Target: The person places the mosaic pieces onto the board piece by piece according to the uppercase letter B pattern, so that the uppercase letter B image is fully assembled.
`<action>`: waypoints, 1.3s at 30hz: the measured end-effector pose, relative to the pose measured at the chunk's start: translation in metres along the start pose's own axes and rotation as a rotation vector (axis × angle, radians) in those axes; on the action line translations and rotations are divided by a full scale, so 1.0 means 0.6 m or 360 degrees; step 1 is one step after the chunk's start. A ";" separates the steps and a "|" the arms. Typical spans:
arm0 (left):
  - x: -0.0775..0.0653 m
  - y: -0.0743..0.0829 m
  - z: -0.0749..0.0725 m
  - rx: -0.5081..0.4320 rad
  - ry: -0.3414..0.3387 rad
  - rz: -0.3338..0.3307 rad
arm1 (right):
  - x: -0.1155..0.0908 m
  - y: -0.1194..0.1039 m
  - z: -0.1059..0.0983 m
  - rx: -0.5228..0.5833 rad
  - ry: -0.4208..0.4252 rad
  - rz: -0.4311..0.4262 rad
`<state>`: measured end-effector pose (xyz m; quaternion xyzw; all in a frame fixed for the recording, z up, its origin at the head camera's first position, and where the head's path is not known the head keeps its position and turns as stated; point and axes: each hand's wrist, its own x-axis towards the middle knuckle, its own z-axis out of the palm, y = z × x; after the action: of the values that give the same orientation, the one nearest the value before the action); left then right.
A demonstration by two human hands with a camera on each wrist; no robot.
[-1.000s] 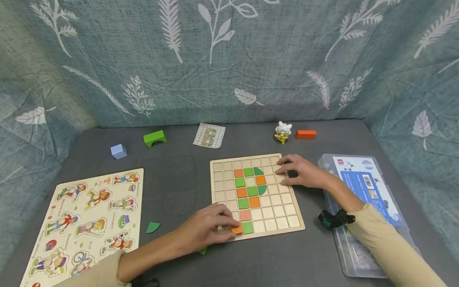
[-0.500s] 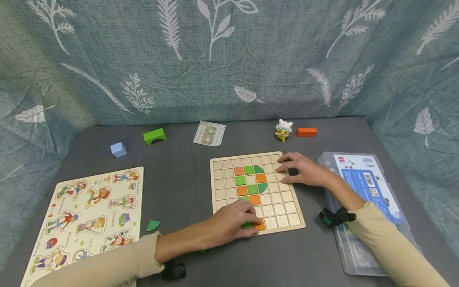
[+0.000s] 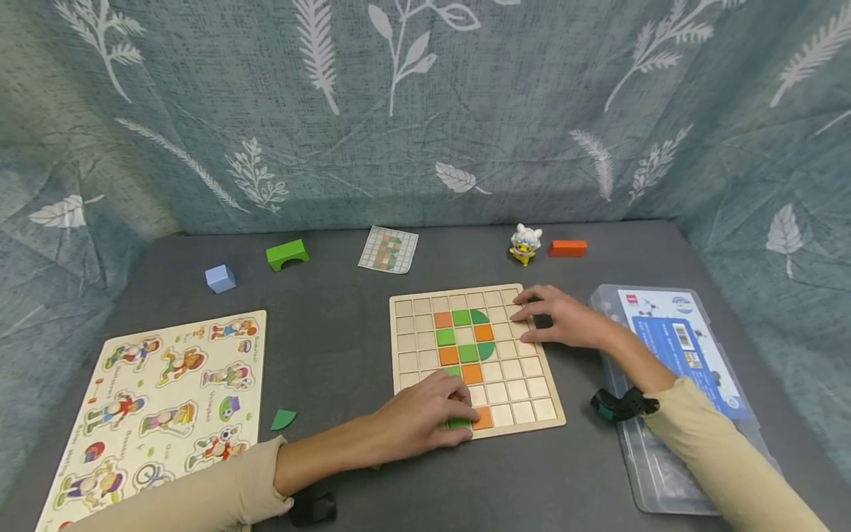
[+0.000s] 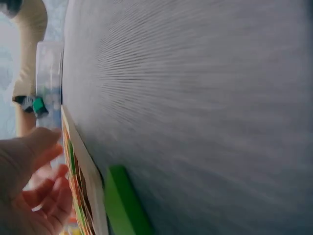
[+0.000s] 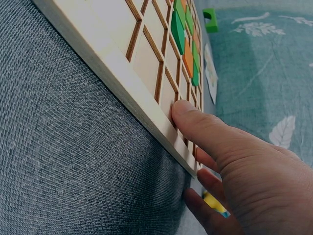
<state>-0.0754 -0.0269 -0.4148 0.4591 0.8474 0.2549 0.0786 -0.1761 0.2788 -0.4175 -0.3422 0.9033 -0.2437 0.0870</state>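
A wooden grid board [image 3: 521, 411] carries orange and green square tiles and two dark green quarter-round pieces. My left hand [image 3: 422, 417] reaches over its near edge, index fingertip on an orange tile [image 3: 484, 419] lying in the bottom row. Beside that tile a green tile [image 3: 459, 423] is partly covered by the fingers. In the left wrist view, the thumb of my left hand [image 4: 29, 181] stands apart from the fingers. My right hand [image 3: 561, 318] rests on the board's upper right edge, its fingers spread and holding no piece; the right wrist view shows its thumb on the grid.
A picture puzzle board [image 3: 159, 377] lies at left, with a dark green quarter-round piece [image 3: 283, 420] nearby. A clear plastic case [image 3: 654, 473] sits at right. Along the back are a pattern card [image 3: 388, 250], blue cube [image 3: 220, 278], green arch [image 3: 287, 254], toy figure [image 3: 524, 244] and red block [image 3: 567, 249].
My left hand has moved right with the orange tile, from the board's lower left to a spot right of the green tile, where the tile now lies. My right hand has stayed put.
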 end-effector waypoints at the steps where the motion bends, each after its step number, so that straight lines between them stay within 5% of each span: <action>1: -0.009 -0.004 -0.003 -0.0041 0.0030 0.0011 | 0.000 0.000 0.001 0.0000 0.0002 -0.0004; 7: -0.089 -0.048 -0.048 -0.0147 0.0203 -0.0052 | -0.001 0.001 0.003 0.0008 -0.0005 0.0020; 14: -0.211 -0.106 -0.106 0.0011 0.0544 -0.0379 | -0.001 0.003 0.002 0.0014 -0.0023 0.0046; 20: -0.281 -0.123 -0.115 0.0020 0.0550 -0.0478 | 0.000 0.003 0.002 0.0023 -0.0023 0.0046; 30: -0.305 -0.134 -0.106 0.0036 0.0467 -0.0507 | 0.002 0.000 0.004 0.0042 -0.0021 0.0043; 39: -0.293 -0.132 -0.105 0.0130 0.0454 -0.0476 | 0.000 0.001 0.004 0.0028 0.0000 0.0024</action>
<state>-0.0573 -0.2288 -0.4186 0.2902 0.9183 0.2681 -0.0239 -0.1757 0.2783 -0.4200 -0.3347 0.9037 -0.2509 0.0917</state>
